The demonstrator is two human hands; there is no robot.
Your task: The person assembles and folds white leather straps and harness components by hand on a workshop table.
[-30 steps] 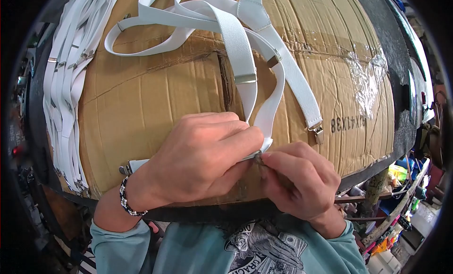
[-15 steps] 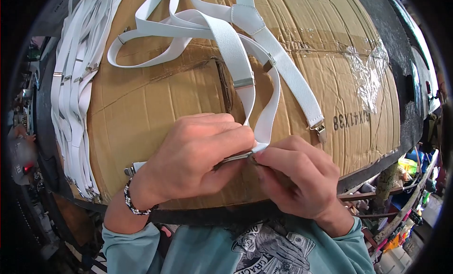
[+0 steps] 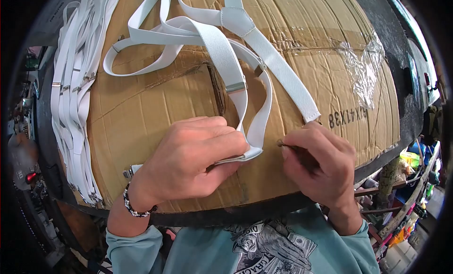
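White elastic suspenders (image 3: 220, 50) lie across the cardboard, with a stitched joining patch (image 3: 237, 21) at the top and a metal slider (image 3: 236, 87) on one strap. My left hand (image 3: 196, 156) is closed on a folded strap, whose bent end pokes out past the fingertips. A metal clip (image 3: 127, 173) shows to the left of that wrist. My right hand (image 3: 322, 163) pinches a small dark piece (image 3: 281, 143), too small to name, apart from the strap. Just above the right knuckles lies another strap end (image 3: 311, 114); its clip is mostly hidden.
A bundle of white suspenders (image 3: 75, 94) with metal clips hangs along the left side of the cardboard sheet (image 3: 151, 104). Clear tape (image 3: 363, 75) is stuck on the right part. Beyond the dark table edge (image 3: 212, 216), various goods (image 3: 415, 179) are piled at lower right.
My right hand has moved right, away from the folded strap, with the small dark piece in its fingers. The left hand keeps its hold. The suspenders appear slightly further left.
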